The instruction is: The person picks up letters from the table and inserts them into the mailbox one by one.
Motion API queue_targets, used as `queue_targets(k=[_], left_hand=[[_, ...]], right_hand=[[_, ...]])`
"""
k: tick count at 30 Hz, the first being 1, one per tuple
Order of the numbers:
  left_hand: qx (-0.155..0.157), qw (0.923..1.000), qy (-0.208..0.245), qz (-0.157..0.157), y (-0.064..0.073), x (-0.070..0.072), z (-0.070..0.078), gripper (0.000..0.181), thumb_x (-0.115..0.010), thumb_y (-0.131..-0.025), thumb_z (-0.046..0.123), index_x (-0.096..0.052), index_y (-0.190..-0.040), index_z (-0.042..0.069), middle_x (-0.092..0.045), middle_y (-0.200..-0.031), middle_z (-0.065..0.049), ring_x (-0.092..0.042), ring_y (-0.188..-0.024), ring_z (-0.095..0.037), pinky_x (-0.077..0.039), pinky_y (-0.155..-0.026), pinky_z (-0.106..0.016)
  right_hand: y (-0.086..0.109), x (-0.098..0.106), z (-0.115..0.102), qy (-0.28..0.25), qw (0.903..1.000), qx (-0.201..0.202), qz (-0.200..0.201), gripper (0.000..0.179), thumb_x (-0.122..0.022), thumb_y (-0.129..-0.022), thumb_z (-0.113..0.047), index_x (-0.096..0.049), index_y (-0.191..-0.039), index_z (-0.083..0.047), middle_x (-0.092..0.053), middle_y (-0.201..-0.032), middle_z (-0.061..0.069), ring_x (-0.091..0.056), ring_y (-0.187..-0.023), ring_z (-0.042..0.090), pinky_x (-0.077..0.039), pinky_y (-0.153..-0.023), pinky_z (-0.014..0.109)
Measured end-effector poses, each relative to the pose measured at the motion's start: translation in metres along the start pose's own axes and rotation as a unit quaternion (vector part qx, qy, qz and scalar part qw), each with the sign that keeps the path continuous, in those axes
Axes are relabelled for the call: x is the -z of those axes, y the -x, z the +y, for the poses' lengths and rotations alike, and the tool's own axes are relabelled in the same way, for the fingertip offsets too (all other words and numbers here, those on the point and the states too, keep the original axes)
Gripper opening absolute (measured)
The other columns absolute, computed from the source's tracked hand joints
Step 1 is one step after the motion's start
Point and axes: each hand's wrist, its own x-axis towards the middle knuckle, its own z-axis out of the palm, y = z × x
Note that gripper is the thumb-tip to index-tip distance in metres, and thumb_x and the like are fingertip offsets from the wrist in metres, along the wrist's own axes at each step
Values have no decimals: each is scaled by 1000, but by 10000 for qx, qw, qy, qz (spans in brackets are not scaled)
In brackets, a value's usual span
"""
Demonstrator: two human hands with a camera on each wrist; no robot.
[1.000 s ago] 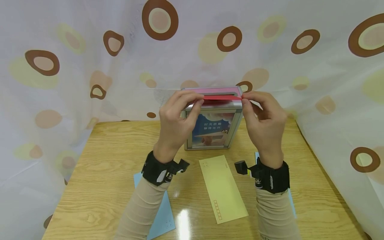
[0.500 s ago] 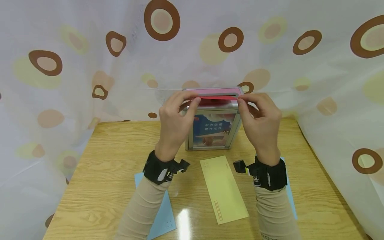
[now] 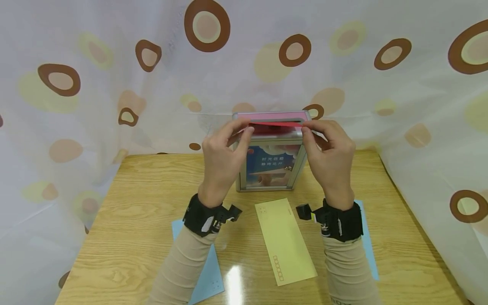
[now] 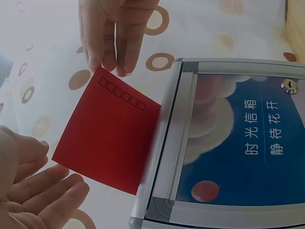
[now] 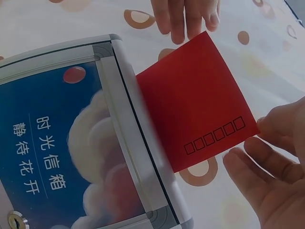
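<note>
A red envelope (image 4: 109, 129) with a row of printed squares stands upright at the top of a mailbox (image 3: 267, 165). This box has a metal frame, a pink top and a blue picture front. The envelope's lower part is hidden behind the top front edge, by the slot (image 3: 293, 120). My left hand (image 3: 223, 154) holds one upper corner lightly, with thumb and fingertips on either side of it. At the opposite upper corner my right hand (image 3: 331, 154) pinches the paper between thumb and index finger.
On the wooden table (image 3: 145, 190), a yellow envelope (image 3: 286, 241) lies in front of the mailbox. Blue envelopes lie partly under the left forearm (image 3: 207, 275) and right forearm (image 3: 367, 243). A patterned white sheet (image 3: 236, 76) hangs behind and at the sides.
Both hands have shifted slightly left relative to the mailbox, with the red envelope between them. The later shift is very small.
</note>
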Motion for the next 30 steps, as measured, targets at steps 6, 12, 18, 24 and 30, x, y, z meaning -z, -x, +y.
queue_targets(k=[6,12,18,24,30], left_hand=[[68,9993,-332,-133,5,-2,-3,26,-66,-93,9,-67,-116,-2,-71,-109,-18,-68,-98,-24,-58,-79,-31],[104,9986,-472,-194,7,-5,-5,28,-63,-93,10,-67,-119,-1,-70,-115,-16,-62,-112,-17,-53,-96,-35],[149,9981,-545,-238,8,-5,-7,29,-62,-94,11,-66,-120,-1,-69,-116,-17,-61,-113,-18,-52,-97,-34],[200,9975,-594,-321,8,-4,-8,32,-64,-93,13,-65,-121,-1,-69,-118,-17,-61,-112,-20,-52,-97,-35],[204,9971,-631,-366,8,-5,-10,34,-64,-92,14,-65,-122,-1,-68,-119,-17,-61,-111,-22,-52,-96,-37]], right_hand=[[-1,-3,-13,35,10000,-11,-25,14,-62,-85,12,-68,-98,13,-66,-92,27,-62,-89,19,-55,-86,22],[2,-4,4,471,9988,98,-42,15,-63,-87,9,-70,-100,10,-68,-95,24,-62,-89,23,-53,-84,19],[4,-5,21,667,9977,124,-60,15,-64,-87,6,-71,-101,7,-68,-96,22,-63,-89,25,-53,-84,19],[2,-7,9,727,9973,116,-87,16,-63,-87,8,-71,-101,9,-68,-95,23,-63,-89,23,-54,-84,22],[1,-9,2,778,9969,115,-49,18,-63,-86,9,-71,-102,8,-70,-96,23,-64,-87,24,-54,-82,25]])
